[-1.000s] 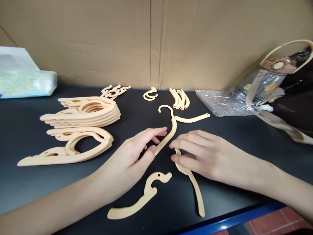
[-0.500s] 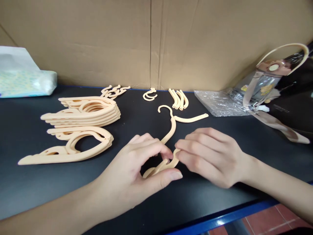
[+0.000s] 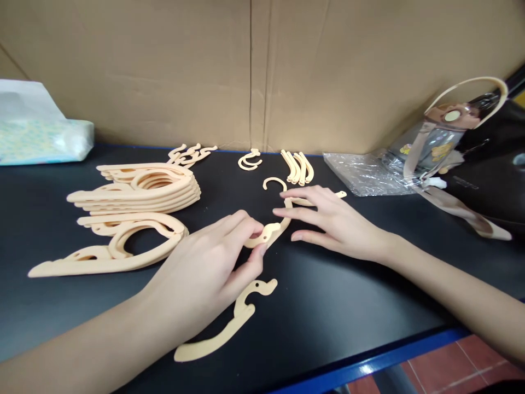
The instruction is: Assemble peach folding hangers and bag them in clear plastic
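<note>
My left hand pinches a beige plastic hanger arm piece between thumb and fingers, just above the black table. My right hand lies over the hooked hanger part, its fingers stretched out and touching the part's stem and side arm. A loose curved hanger arm lies on the table below my left hand.
Stacks of assembled beige hangers sit at the left. Small hooks and arm pieces lie by the cardboard wall. A tissue pack is far left; a clear plastic bag and a water bottle are at the right. The blue table edge runs near me.
My left hand lifted an arm piece and carried it up toward the hooked part. My right hand let go, opened and reached forward onto the hooked part. One loose arm is back on the table.
</note>
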Demonstrator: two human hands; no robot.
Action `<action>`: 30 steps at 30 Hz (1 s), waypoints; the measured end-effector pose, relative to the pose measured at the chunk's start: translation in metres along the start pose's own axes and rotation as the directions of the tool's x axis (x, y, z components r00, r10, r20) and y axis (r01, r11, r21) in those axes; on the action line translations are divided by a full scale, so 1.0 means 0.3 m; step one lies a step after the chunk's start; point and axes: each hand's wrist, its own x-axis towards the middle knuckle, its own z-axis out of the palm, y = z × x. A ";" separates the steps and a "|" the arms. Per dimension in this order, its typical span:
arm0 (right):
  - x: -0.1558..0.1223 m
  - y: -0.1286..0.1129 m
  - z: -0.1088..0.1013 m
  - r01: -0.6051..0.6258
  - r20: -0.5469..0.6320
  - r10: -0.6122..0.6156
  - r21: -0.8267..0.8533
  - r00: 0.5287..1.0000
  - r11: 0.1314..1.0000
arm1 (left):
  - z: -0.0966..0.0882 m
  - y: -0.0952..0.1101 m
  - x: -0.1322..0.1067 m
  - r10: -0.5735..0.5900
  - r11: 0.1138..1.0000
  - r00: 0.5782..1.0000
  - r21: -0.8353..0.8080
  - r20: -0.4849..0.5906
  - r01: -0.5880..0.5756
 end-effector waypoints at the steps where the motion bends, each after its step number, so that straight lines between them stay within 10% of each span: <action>1: 0.005 -0.008 0.006 0.011 0.020 -0.011 0.026 1.000 1.000 | 0.000 0.000 0.003 -0.001 0.999 1.000 0.045 0.006 0.001; 7: 0.028 -0.041 0.030 -0.004 0.029 -0.001 0.183 1.000 0.983 | -0.028 -0.002 -0.018 -0.032 0.966 0.996 0.259 0.082 0.009; 30: 0.013 -0.077 0.034 0.110 -0.071 -0.095 0.257 0.993 0.960 | -0.004 -0.044 -0.084 0.083 0.975 0.992 0.200 0.091 -0.100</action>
